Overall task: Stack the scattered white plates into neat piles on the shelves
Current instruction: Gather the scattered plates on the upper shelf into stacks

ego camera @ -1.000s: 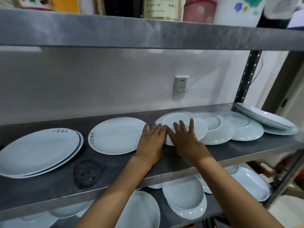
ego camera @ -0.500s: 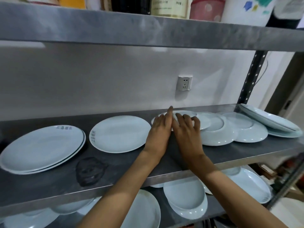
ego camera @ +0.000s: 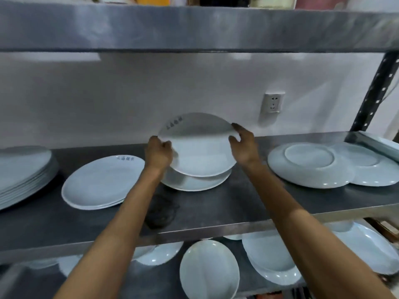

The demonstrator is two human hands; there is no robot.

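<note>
1. Above the middle shelf (ego camera: pixel 216 214), near its centre, a white plate (ego camera: pixel 198 147) with small dark lettering on its far rim is held tilted, far edge raised toward the wall
2. The left hand (ego camera: pixel 158 154) grips the plate's left rim, fingers curled round the edge
3. The right hand (ego camera: pixel 245 145) pinches the right rim, thumb on the upper face and fingers curled behind
4. Directly beneath lies a second white plate (ego camera: pixel 194 182), flat on the shelf; the held plate's near edge is just over it, and whether they touch I cannot tell
5. Just left sits a short pile of lettered plates (ego camera: pixel 101 182), and at the far left a taller stack of larger plates (ego camera: pixel 23 173)
6. To the right an upturned plate (ego camera: pixel 308 165) overlaps another plate (ego camera: pixel 371 171)
7. A wall socket (ego camera: pixel 272 103) is fixed on the white wall behind
8. On the lower shelf (ego camera: pixel 151 281) several white plates (ego camera: pixel 209 270) lie scattered, some overlapping
</note>
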